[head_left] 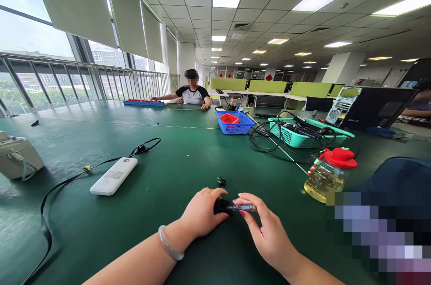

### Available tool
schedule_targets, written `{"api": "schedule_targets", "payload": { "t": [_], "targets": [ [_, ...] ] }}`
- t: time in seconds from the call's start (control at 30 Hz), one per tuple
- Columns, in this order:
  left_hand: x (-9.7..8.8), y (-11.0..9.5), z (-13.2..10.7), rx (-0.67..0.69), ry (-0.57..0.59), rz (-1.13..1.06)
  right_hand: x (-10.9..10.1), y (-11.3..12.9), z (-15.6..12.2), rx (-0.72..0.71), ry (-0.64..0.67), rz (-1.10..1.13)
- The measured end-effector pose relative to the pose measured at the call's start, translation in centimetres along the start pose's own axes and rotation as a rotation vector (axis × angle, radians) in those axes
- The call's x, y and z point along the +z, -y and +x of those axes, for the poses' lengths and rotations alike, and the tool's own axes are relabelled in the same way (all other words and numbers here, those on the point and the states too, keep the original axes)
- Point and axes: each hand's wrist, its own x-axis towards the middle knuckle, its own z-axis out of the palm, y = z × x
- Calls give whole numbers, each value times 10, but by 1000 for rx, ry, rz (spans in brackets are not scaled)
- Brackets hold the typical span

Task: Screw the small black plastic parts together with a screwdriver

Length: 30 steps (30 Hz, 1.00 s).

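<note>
My left hand (202,213) is closed over a small black part (220,206) on the green table (168,164). A pale bangle sits on that wrist. My right hand (266,229) pinches a small screwdriver (244,208) with a clear handle, its tip pointing left into the black part. Just beyond my hands lies another tiny black piece (221,181), loose on the table.
A white power bank (113,176) with a black cable (50,195) lies to the left, a beige bag (18,157) at the far left. A red-lidded glass jar (328,175) stands to the right. Blue basket (235,122) and teal basket (303,134) with cables sit farther back. A person sits across the table.
</note>
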Motion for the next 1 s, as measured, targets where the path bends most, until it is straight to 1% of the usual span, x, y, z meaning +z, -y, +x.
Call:
{"api": "schedule_targets", "payload": {
  "t": [0.23,0.33,0.4,0.5,0.57,0.63,0.7,0.77,0.83,0.9,1.0],
  "targets": [
    [1,1,0,25,-32,-58,-3,1,2,59,20,15],
    [1,2,0,59,-47,-70,-3,0,2,82,0,59],
    [1,3,1,101,-56,-78,-4,-2,3,115,-60,134],
    [1,3,2,140,-84,-94,-6,-7,7,200,-239,294],
    [1,4,3,135,-132,-100,-7,-11,11,264,-361,387],
    [2,4,3,115,-196,-90,-8,-17,14,327,-426,441],
    [3,5,4,75,-252,-58,-7,-23,15,389,-434,446],
    [4,7,4,15,-272,-4,-5,-30,14,427,-406,410],
    [5,8,5,-60,-248,70,-3,-37,13,437,-348,353],
    [5,9,5,-128,-201,158,0,-42,11,432,-283,319],
    [3,8,4,-193,-148,262,3,-46,8,417,-214,313]
  ]
}}
